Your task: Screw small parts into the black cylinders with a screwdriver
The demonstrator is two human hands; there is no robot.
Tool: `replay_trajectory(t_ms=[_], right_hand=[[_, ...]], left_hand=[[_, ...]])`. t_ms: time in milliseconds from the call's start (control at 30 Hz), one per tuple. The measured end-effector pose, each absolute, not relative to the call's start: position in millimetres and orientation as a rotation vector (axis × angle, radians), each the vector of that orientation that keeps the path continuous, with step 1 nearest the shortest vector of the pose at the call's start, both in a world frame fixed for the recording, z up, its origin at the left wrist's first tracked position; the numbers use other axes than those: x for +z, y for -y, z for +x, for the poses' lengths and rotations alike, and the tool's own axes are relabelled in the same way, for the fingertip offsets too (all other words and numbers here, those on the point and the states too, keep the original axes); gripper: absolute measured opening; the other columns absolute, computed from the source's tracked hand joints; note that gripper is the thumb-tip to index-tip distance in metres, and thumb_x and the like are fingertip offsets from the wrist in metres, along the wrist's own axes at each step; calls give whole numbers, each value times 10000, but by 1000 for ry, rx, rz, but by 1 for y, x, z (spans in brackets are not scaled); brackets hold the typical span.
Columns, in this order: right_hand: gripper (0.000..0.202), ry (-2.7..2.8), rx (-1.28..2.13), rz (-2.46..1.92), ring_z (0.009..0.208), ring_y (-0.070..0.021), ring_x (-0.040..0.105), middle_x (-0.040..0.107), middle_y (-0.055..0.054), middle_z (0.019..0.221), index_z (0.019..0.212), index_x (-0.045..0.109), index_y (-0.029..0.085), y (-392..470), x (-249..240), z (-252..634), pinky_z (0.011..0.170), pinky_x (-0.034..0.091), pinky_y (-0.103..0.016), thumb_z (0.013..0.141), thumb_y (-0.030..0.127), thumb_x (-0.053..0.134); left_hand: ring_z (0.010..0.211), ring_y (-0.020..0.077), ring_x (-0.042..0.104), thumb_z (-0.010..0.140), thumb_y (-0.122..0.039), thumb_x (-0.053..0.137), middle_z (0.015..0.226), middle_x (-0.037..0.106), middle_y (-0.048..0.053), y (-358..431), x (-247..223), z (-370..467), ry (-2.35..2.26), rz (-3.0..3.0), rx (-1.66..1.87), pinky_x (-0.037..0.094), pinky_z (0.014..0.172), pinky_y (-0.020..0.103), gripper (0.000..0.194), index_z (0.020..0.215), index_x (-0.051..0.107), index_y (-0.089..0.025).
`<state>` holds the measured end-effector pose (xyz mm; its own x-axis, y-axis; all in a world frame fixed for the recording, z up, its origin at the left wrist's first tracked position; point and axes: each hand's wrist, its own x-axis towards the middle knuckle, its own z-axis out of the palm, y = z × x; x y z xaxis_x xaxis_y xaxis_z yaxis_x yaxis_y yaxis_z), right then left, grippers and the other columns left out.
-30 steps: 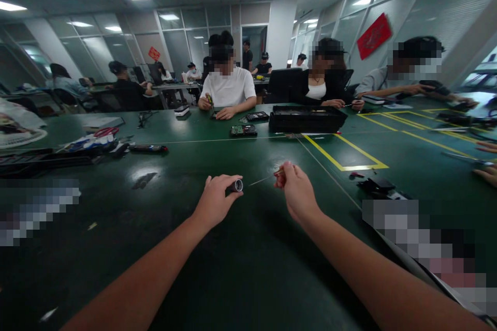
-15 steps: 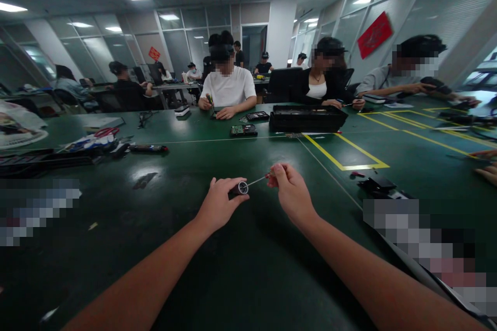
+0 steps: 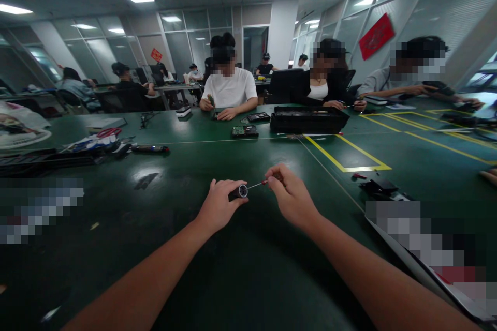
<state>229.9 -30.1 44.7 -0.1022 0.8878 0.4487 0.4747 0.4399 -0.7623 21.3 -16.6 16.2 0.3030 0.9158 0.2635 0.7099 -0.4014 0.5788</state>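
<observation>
Fingers and thumb of my left hand [image 3: 221, 204] grip a dark cylinder [image 3: 243, 191] with a pale ring at its end, which faces right. To its right, my right hand [image 3: 289, 191] pinches the small red handle of a thin screwdriver [image 3: 256, 185]. The thin metal shaft points left, its end at the open face of the cylinder; how far it goes in cannot be made out. Both hands are above the green table [image 3: 233, 279].
A black tray [image 3: 308, 120] and a circuit board device [image 3: 245, 131] lie ahead. Scissors [image 3: 109, 133], a dark pen-like tool [image 3: 150, 149] and black parts lie left. At right are a black device [image 3: 382, 186] and yellow tape [image 3: 367, 169]. People sit across the table.
My right hand's fingers have shifted slightly left and opened their hold around the screwdriver handle. The cylinder in my left hand has barely moved. The whole view has shifted slightly.
</observation>
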Motion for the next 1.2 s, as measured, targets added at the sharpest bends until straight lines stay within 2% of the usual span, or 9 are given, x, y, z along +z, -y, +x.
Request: replay_trajectory(t_ms=[200, 367, 467, 600, 700, 767, 900, 1067, 1200], right_hand=[[350, 1731, 402, -1310, 541, -169, 545, 592, 10, 613, 828, 618, 233, 33, 48, 228, 535, 339, -300, 1001, 458, 413], [264, 1726, 476, -1306, 576, -177, 575, 684, -23, 789, 1149, 554, 225, 33, 46, 226, 546, 373, -306, 999, 340, 371], [246, 1742, 490, -1288, 657, -192, 604, 666, -20, 796, 1139, 544, 232, 33, 46, 226, 592, 396, -312, 993, 312, 364], [306, 1727, 476, -1354, 588, -185, 566, 626, -2, 711, 1022, 586, 244, 33, 47, 226, 561, 352, -316, 1019, 419, 335], [264, 1667, 525, -1337, 582, -188, 570, 647, -5, 745, 1120, 548, 243, 34, 46, 225, 564, 373, -322, 1009, 393, 362], [237, 1631, 559, -1280, 658, -200, 605, 666, -24, 816, 1152, 512, 231, 34, 44, 224, 608, 419, -333, 987, 365, 407], [207, 1511, 703, -1142, 841, -223, 636, 668, -55, 894, 1013, 561, 220, 26, 37, 222, 755, 492, -371, 943, 407, 503], [271, 1026, 1008, -1115, 624, -183, 552, 576, -30, 710, 794, 542, 231, 7, 24, 227, 657, 520, -369, 925, 465, 500], [278, 991, 935, -1161, 660, -183, 556, 591, -26, 747, 799, 558, 236, 3, 16, 230, 660, 506, -358, 917, 486, 535]], left_hand=[[1174, 272, 580, 872, -298, 700, 1203, 689, 25, 18, 16, 23, -1433, 2240, 793, 142, 1173, 648, 365, 1233, 650, -323], [1177, 275, 580, 878, -294, 690, 1211, 683, 27, 16, 13, 20, -1452, 2240, 799, 168, 1170, 641, 370, 1244, 644, -323], [1165, 272, 586, 875, -296, 694, 1200, 685, 25, 16, 13, 19, -1470, 2225, 813, 178, 1169, 635, 371, 1242, 645, -322], [1178, 271, 578, 870, -289, 699, 1212, 683, 22, 17, 16, 21, -1456, 2216, 815, 157, 1169, 647, 370, 1235, 647, -321], [1165, 275, 585, 870, -279, 695, 1200, 688, 30, 18, 17, 23, -1458, 2222, 800, 156, 1167, 650, 362, 1229, 653, -314], [1160, 278, 588, 870, -278, 694, 1199, 687, 33, 18, 17, 23, -1466, 2221, 792, 163, 1165, 649, 362, 1228, 653, -312], [1156, 275, 589, 869, -277, 697, 1192, 687, 36, 19, 18, 23, -1447, 2226, 806, 202, 1160, 626, 363, 1228, 653, -306], [1144, 255, 586, 885, -266, 680, 1213, 678, 29, 18, 19, 24, -1399, 2243, 823, 290, 1138, 562, 381, 1261, 640, -310], [1168, 263, 576, 892, -272, 671, 1227, 669, 30, 16, 17, 21, -1427, 2217, 794, 242, 1153, 600, 388, 1276, 631, -313]])
